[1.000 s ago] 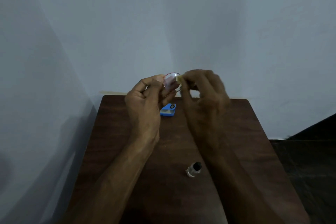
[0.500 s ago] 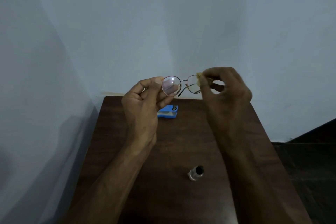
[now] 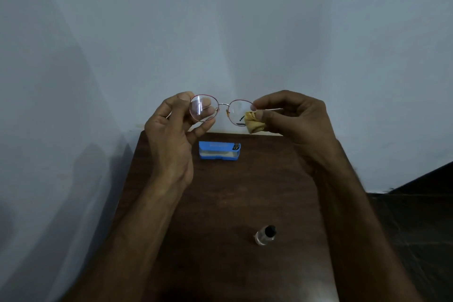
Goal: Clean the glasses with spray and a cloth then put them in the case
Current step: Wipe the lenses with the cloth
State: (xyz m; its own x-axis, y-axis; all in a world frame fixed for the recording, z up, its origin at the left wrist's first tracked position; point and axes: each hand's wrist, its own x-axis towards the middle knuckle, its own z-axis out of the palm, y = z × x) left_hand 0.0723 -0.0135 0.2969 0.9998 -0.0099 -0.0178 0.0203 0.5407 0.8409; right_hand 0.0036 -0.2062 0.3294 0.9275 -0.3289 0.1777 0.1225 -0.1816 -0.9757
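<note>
Head view: both hands are up in front of the wall with the glasses [image 3: 235, 111] held between them, over the far end of the counter [image 3: 245, 191]. A second ago they were bunched together on the left lens; now they've spread apart and the whole frame faces me. The left hand [image 3: 171, 135] pinches the left rim between thumb and fingertips. The right hand [image 3: 294, 120] is curled round the balled yellow cloth [image 3: 255, 125], pressing it at the outer edge of the right lens. So I reckon wiping has moved on to lens two. The blue case [image 3: 219, 151] sits on the counter just below, maybe open, hard to tell. The spray bottle [image 3: 266, 234] stands nearer me, untouched.
</note>
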